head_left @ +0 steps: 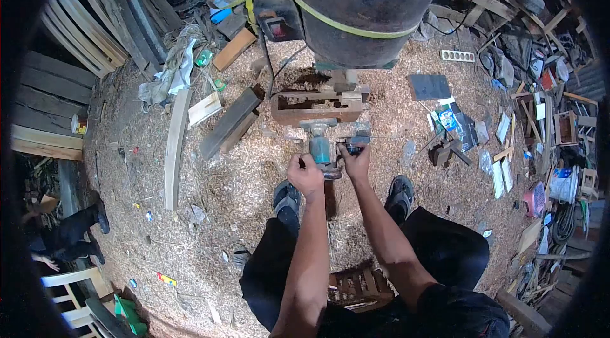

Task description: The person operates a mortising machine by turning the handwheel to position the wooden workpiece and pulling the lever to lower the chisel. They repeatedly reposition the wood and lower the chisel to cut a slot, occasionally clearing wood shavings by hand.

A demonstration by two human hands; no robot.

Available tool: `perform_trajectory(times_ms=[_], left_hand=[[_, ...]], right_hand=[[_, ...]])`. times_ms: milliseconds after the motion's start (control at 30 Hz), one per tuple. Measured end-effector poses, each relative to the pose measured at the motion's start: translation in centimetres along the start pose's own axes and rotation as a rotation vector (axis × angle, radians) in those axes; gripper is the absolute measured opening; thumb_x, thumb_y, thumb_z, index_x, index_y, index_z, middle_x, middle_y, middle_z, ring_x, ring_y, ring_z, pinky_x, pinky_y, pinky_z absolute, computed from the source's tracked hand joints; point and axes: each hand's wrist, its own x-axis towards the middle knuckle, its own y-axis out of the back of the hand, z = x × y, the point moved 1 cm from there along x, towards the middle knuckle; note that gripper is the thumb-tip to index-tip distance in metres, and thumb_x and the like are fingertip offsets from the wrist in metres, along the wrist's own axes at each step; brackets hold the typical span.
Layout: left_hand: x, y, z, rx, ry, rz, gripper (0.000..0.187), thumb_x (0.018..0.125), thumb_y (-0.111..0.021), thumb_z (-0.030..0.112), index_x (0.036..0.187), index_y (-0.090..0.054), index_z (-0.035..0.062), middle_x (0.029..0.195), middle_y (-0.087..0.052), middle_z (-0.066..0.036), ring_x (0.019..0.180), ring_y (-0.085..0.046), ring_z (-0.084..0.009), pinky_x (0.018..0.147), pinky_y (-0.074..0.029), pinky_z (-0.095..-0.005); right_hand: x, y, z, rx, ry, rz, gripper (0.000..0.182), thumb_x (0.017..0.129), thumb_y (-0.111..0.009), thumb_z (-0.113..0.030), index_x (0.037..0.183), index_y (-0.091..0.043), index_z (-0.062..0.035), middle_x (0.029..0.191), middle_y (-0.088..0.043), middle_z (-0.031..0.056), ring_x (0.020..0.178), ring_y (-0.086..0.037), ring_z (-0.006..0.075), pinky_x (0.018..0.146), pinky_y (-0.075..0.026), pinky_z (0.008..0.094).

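In the head view, a green metal cylinder (pixel 319 150), looking like a motor or tool housing, sits in front of a rusty metal frame (pixel 318 117). Close against its lower left side is my left hand (pixel 306 174), with its fingers curled in; whatever they grip is too small to make out. On the other side, my right hand (pixel 356 160) has its thumb and fingers closed around a small dark round part (pixel 353 146). A dark curved piece (pixel 332 174) shows between the hands, just below the cylinder.
A big dark drum (pixel 368 7) with a yellow strap stands ahead. Timber blocks (pixel 232 123) and a long board (pixel 176 150) lie on the shavings at left. A dark flat panel (pixel 429 87) and scrap lie at right. Another person's legs (pixel 73 233) show at far left.
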Motion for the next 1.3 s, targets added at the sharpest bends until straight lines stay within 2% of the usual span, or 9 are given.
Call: perform_trajectory(times_ms=[67,100,200,333,467,600,833,1033,1300], left_hand=[[0.0,0.1,-0.5,0.040,-0.030,0.008,0.022,0.081,-0.055,0.012,0.068,-0.053,-0.0053,0.058,-0.051,-0.019,0.052,-0.047,-0.0257,0.054,-0.039,-0.0406],[-0.1,0.1,-0.4,0.012,0.001,0.003,0.023,0.081,-0.055,0.013,0.068,-0.053,-0.0052,0.058,-0.051,-0.019,0.052,-0.047,-0.0258,0.055,-0.039,-0.0409],[-0.1,0.1,-0.5,-0.019,0.042,-0.006,0.023,0.081,-0.056,0.014,0.068,-0.053,-0.0050,0.058,-0.051,-0.019,0.053,-0.045,-0.0264,0.055,-0.039,-0.0421],[-0.2,0.0,-0.7,0.014,0.022,-0.009,0.024,0.081,-0.056,0.015,0.069,-0.053,-0.0050,0.058,-0.050,-0.020,0.053,-0.044,-0.0278,0.056,-0.039,-0.0433],[0.0,0.0,-1.4,0.081,-0.011,0.002,0.024,0.081,-0.056,0.015,0.069,-0.054,-0.0050,0.058,-0.050,-0.020,0.052,-0.045,-0.0300,0.056,-0.039,-0.0437],[0.0,-0.1,-1.5,0.049,-0.032,0.005,0.024,0.082,-0.055,0.015,0.070,-0.054,-0.0054,0.058,-0.051,-0.021,0.052,-0.046,-0.0318,0.056,-0.040,-0.0440],[-0.1,0.1,-0.4,0.020,-0.005,-0.010,0.024,0.083,-0.055,0.014,0.071,-0.055,-0.0062,0.059,-0.053,-0.020,0.053,-0.049,-0.0284,0.056,-0.041,-0.0428],[0.0,0.0,-0.8,-0.014,0.020,-0.015,0.024,0.083,-0.054,0.014,0.072,-0.055,-0.0065,0.060,-0.053,-0.019,0.056,-0.049,-0.0263,0.057,-0.041,-0.0416],[-0.1,-0.1,-0.6,0.014,-0.012,-0.025,0.022,0.084,-0.052,0.012,0.069,-0.051,-0.0046,0.061,-0.050,-0.013,0.058,-0.045,-0.0206,0.058,-0.039,-0.0371]], right_hand=[[-0.4,1.4,-1.4,0.329,-0.226,-0.158,0.038,0.082,-0.080,-0.028,0.095,-0.062,0.0021,0.096,-0.067,0.0106,0.082,-0.063,0.0161,0.072,-0.050,0.0289],[0.4,1.0,2.6,0.256,-0.331,-0.293,0.032,0.086,-0.075,-0.027,0.095,-0.067,0.0028,0.091,-0.070,0.0108,0.080,-0.065,0.0149,0.070,-0.050,0.0275],[0.7,0.9,4.1,0.146,-0.184,-0.309,0.032,0.088,-0.073,-0.027,0.090,-0.068,0.0036,0.081,-0.071,0.0097,0.071,-0.064,0.0144,0.065,-0.050,0.0280],[-1.5,0.6,1.2,-0.181,-0.030,-0.088,0.035,0.090,-0.071,-0.030,0.088,-0.065,0.0045,0.072,-0.067,0.0075,0.066,-0.063,0.0130,0.060,-0.049,0.0292],[-0.9,0.3,1.9,0.447,-0.407,-0.218,0.044,0.088,-0.072,-0.034,0.101,-0.061,0.0071,0.090,-0.068,0.0116,0.078,-0.065,0.0174,0.067,-0.052,0.0314],[-0.5,0.9,1.4,0.310,-0.029,-0.049,0.047,0.088,-0.074,-0.028,0.110,-0.058,0.0107,0.096,-0.066,0.0132,0.081,-0.063,0.0155,0.073,-0.051,0.0284],[-0.7,1.0,0.3,0.186,-0.043,-0.120,0.039,0.088,-0.073,-0.024,0.111,-0.061,0.0052,0.090,-0.067,0.0084,0.079,-0.061,0.0130,0.071,-0.050,0.0280],[-0.9,0.4,0.5,0.149,0.045,-0.061,0.034,0.092,-0.067,-0.022,0.112,-0.059,0.0050,0.087,-0.068,0.0126,0.077,-0.063,0.0167,0.072,-0.050,0.0312],[-1.2,0.0,1.1,0.049,0.047,0.001,0.048,0.094,-0.065,-0.030,0.125,-0.053,0.0052,0.097,-0.066,0.0169,0.080,-0.065,0.0204,0.071,-0.053,0.0328]])
